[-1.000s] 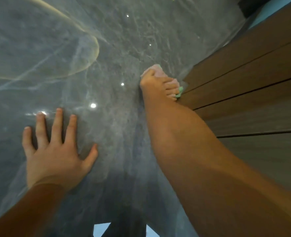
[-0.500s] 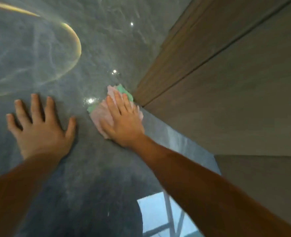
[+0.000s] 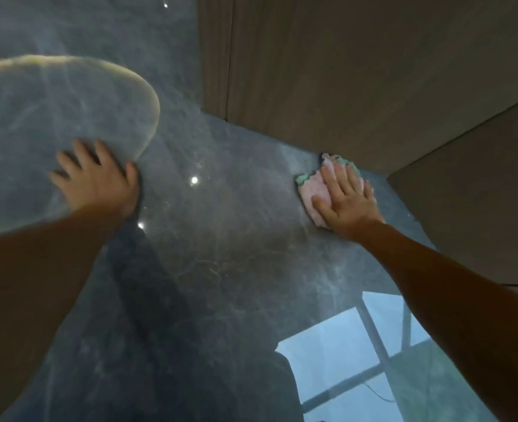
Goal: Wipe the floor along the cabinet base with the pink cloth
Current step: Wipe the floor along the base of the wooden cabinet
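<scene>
Head view: the right hand is laid flat, fingers spread, on the pink cloth, which is pressed to the floor rather than clenched; the cloth, green at its edge, lies just beside the cabinet base, near the inner corner where two panels meet; whether it touches the panel cannot be told. The left hand is spread open and planted on the floor well apart to the left, holding nothing, seemingly as a prop; bright reflections are seen on the glossy stone. For the stroke to be done well, the cloth should be kept flat under the whole palm; its far edge should be pushed hard against the base, so that the seam is reached; steady pressure is advised, since a bunched cloth would likely skip the corner.
</scene>
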`<control>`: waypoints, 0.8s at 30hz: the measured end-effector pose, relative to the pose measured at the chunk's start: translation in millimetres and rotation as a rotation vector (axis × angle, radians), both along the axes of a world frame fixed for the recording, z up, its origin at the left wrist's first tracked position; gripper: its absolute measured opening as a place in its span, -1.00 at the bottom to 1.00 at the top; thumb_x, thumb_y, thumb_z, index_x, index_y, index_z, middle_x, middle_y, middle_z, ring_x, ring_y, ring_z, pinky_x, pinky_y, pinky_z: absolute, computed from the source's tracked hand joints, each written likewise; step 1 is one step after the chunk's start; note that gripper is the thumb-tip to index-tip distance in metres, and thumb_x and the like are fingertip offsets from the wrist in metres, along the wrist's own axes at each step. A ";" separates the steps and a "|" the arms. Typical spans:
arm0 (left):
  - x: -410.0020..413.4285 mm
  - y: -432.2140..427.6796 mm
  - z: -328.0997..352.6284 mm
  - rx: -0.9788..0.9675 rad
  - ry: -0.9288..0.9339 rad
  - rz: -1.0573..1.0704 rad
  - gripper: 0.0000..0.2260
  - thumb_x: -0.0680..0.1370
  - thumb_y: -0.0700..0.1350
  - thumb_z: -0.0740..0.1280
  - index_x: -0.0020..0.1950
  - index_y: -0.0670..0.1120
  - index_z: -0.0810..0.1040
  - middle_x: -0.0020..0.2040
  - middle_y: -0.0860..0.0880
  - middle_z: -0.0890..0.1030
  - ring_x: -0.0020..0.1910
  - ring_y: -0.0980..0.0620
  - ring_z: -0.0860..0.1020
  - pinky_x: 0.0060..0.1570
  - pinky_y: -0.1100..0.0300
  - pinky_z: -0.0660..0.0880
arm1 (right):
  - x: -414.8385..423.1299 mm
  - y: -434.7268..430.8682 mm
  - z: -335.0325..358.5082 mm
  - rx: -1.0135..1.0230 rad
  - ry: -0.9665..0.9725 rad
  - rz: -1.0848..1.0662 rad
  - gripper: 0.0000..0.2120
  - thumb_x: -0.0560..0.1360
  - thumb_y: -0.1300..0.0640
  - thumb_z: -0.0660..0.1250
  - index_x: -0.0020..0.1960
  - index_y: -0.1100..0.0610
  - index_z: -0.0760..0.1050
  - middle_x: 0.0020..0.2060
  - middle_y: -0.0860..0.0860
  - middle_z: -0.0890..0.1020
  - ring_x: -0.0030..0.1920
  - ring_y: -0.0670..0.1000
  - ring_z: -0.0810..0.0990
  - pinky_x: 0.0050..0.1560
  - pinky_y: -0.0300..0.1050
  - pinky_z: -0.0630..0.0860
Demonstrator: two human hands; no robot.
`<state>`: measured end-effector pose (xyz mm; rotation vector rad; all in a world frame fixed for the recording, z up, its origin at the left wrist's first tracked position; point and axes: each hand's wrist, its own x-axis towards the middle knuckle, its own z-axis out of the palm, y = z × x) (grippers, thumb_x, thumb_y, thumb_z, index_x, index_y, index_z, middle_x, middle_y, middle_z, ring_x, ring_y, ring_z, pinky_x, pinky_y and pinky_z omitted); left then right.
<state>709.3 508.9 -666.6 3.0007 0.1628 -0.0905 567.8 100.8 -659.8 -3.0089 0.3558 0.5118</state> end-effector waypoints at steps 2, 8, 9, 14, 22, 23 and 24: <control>-23.9 -26.6 9.5 0.002 0.046 -0.102 -0.38 0.57 0.16 0.14 0.49 -0.20 0.26 0.53 -0.36 0.22 0.45 -0.49 0.21 0.34 -0.44 0.19 | -3.1 -7.9 5.2 -0.006 0.078 -0.065 -0.24 0.47 -0.42 -0.15 0.57 -0.17 -0.28 0.61 -0.11 -0.17 0.60 0.10 -0.18 0.54 0.25 -0.13; -77.6 -93.0 23.4 0.060 0.170 -0.378 -0.32 0.54 0.27 0.13 0.53 -0.12 0.22 0.57 -0.26 0.18 0.49 -0.39 0.19 0.41 -0.32 0.20 | -9.5 -29.5 12.1 0.027 0.166 -0.293 -0.20 0.48 -0.42 -0.04 0.57 -0.14 -0.26 0.62 -0.08 -0.16 0.60 0.16 -0.15 0.52 0.25 -0.08; -84.7 -103.4 24.7 0.061 0.158 -0.421 -0.32 0.54 0.28 0.13 0.52 -0.13 0.24 0.56 -0.27 0.20 0.48 -0.39 0.21 0.40 -0.32 0.21 | -19.1 -37.3 13.5 0.041 0.160 -0.350 -0.20 0.49 -0.40 -0.03 0.58 -0.11 -0.23 0.62 -0.05 -0.15 0.60 0.16 -0.13 0.52 0.26 -0.08; -141.5 -162.3 27.7 0.054 0.154 -0.611 -0.29 0.51 0.30 0.10 0.54 -0.10 0.19 0.57 -0.24 0.17 0.49 -0.37 0.18 0.41 -0.29 0.20 | -73.1 -60.1 13.2 0.176 0.109 -0.486 -0.19 0.55 -0.28 0.13 0.60 -0.01 -0.19 0.62 0.01 -0.14 0.60 0.20 -0.13 0.52 0.32 -0.02; -228.3 -241.3 23.8 0.013 0.126 -0.882 -0.27 0.45 0.30 0.21 0.49 -0.12 0.30 0.55 -0.24 0.25 0.47 -0.37 0.23 0.39 -0.25 0.24 | -205.4 -80.8 19.6 0.167 0.094 -0.534 -0.22 0.57 -0.24 0.10 0.60 0.04 -0.20 0.62 0.06 -0.16 0.60 0.17 -0.17 0.56 0.22 -0.06; -237.7 -248.3 22.7 0.018 0.123 -0.897 -0.27 0.45 0.29 0.23 0.49 -0.12 0.32 0.54 -0.25 0.26 0.47 -0.37 0.23 0.38 -0.26 0.23 | -217.8 -81.3 21.9 0.168 0.077 -0.527 -0.22 0.57 -0.24 0.09 0.60 0.06 -0.20 0.62 0.06 -0.15 0.60 0.18 -0.15 0.56 0.19 -0.07; -246.4 -253.9 21.3 0.029 0.119 -0.910 -0.27 0.44 0.29 0.26 0.48 -0.12 0.33 0.53 -0.25 0.27 0.46 -0.38 0.24 0.37 -0.28 0.22 | -229.6 -81.3 23.7 0.161 0.057 -0.521 -0.21 0.56 -0.24 0.09 0.60 0.07 -0.19 0.62 0.04 -0.14 0.60 0.17 -0.14 0.56 0.18 -0.05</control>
